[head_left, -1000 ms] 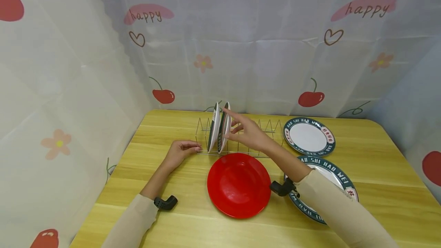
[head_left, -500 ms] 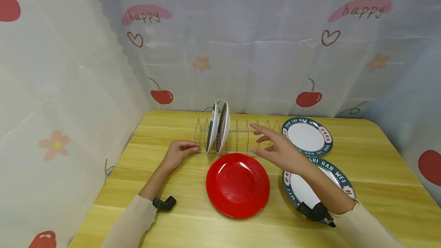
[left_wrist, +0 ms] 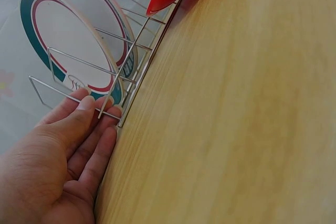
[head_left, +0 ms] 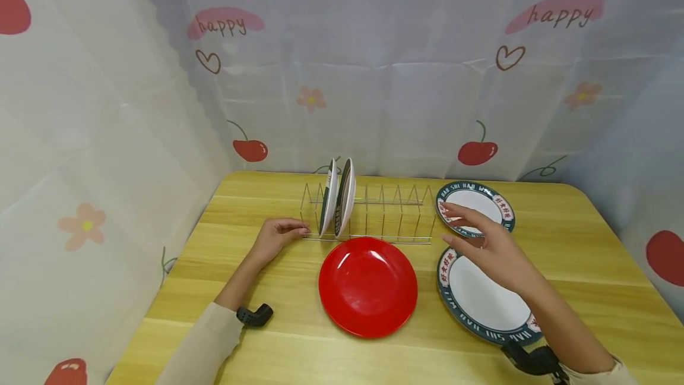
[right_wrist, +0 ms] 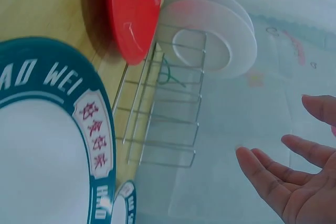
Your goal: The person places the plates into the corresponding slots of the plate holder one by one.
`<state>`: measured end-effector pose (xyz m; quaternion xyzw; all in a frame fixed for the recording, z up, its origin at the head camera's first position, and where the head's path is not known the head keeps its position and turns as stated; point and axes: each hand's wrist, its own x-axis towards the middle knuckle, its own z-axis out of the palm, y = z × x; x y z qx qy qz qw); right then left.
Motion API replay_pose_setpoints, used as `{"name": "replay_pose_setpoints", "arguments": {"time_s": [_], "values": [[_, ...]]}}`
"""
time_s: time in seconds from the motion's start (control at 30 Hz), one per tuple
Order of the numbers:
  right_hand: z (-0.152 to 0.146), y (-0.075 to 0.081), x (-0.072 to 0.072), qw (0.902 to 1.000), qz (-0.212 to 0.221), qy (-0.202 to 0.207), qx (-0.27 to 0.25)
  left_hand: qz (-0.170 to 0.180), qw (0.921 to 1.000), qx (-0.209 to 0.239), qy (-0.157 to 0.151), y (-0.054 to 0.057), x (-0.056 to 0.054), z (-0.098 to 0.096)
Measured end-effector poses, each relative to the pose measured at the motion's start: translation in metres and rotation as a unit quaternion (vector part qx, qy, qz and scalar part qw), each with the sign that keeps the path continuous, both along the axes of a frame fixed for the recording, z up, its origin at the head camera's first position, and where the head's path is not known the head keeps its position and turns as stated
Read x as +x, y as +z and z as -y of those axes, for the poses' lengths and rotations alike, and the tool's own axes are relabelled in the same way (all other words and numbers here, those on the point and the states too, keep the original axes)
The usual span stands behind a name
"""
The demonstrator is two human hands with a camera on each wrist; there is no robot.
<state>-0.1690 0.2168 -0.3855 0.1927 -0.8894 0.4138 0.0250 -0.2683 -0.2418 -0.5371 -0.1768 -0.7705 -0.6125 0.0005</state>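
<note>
Fingers (left_wrist: 93, 170) of the left hand (head_left: 274, 239) are pinching the wire rack (head_left: 417, 243) at its left front corner, while the right hand (head_left: 497, 254) is hanging released in the air at right, its fingers spread and holding nothing. On the wood-grain table (head_left: 299, 355), the rack is standing toward the back edge, carrying the left racked plate (head_left: 329, 198) and the right racked plate (head_left: 345, 198), 2 green-rimmed dishes leaning slightly in its left slots. The red plate (head_left: 367, 287) is lying face up in front; whether its rim is touching the wire is hard to tell. At right, the far plate (head_left: 488, 201) is lying behind the near plate (head_left: 483, 296), both wearing lettered green rims. White cloth (head_left: 347, 76) is enclosing the scene at back and sides, bearing printed cherries, hearts, flowers and the word "happy" 2 times.

From the head, the racked pair is appearing nearly edge-on, and the right hand is overlapping the 2 plates lying below it. The left wrist view is showing the pair's white centers and red inner rings. At the right wrist, the camera is catching their pale undersides, the right hand clear of every plate, and 4 red characters on a green rim.
</note>
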Motion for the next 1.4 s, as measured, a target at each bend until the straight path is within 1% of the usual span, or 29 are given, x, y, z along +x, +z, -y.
{"name": "replay_pose_setpoints", "arguments": {"time_s": [0.03,0.07,0.17,0.27,0.3,0.4,0.53,0.63,0.8,1.0,1.07,1.2,1.3,1.4], "values": [[-0.004,0.000,0.002,1.0000,-0.004,-0.006,0.003,0.001,1.0000,-0.001,-0.001,0.000,0.000,0.000],[-0.008,0.000,0.004,0.9999,-0.007,-0.013,0.006,-0.001,1.0000,0.002,-0.003,0.003,0.002,-0.001],[-0.022,-0.001,0.009,0.9994,-0.010,-0.030,0.012,-0.001,1.0000,-0.001,-0.002,0.003,0.003,-0.001],[-0.034,-0.004,0.013,0.9989,-0.010,-0.045,0.009,-0.003,1.0000,-0.002,-0.001,0.003,0.003,0.000],[-0.038,-0.005,0.014,0.9987,-0.011,-0.049,0.007,-0.003,1.0000,-0.004,0.002,0.000,0.001,0.001],[-0.051,-0.010,0.019,0.9974,-0.007,-0.070,0.012,-0.010,0.9999,-0.002,0.003,0.000,0.000,0.001],[-0.069,-0.021,0.026,0.9929,0.020,-0.112,0.037,-0.019,0.9998,-0.003,0.001,-0.001,-0.001,0.000],[-0.080,-0.030,0.031,0.9870,0.044,-0.142,0.061,-0.018,0.9998,-0.005,-0.001,-0.001,-0.001,-0.001],[-0.095,-0.041,0.040,0.9793,0.074,-0.175,0.070,-0.010,0.9999,-0.005,0.005,0.001,0.000,-0.001],[-0.112,-0.052,0.047,0.9702,0.096,-0.209,0.076,-0.009,0.9999,-0.004,0.006,0.002,0.001,0.000],[-0.118,-0.055,0.048,0.9668,0.106,-0.215,0.086,-0.010,0.9999,-0.005,0.006,0.002,0.001,0.000],[-0.130,-0.063,0.050,0.9564,0.134,-0.233,0.115,-0.008,0.9999,-0.004,0.007,0.002,0.002,-0.001],[-0.139,-0.070,0.050,0.9507,0.175,-0.224,0.125,-0.011,0.9999,0.001,0.005,0.003,0.002,-0.002],[-0.146,-0.076,0.049,0.9485,0.218,-0.196,0.120,-0.017,0.9999,0.001,0.002,0.003,0.002,-0.002]]}}
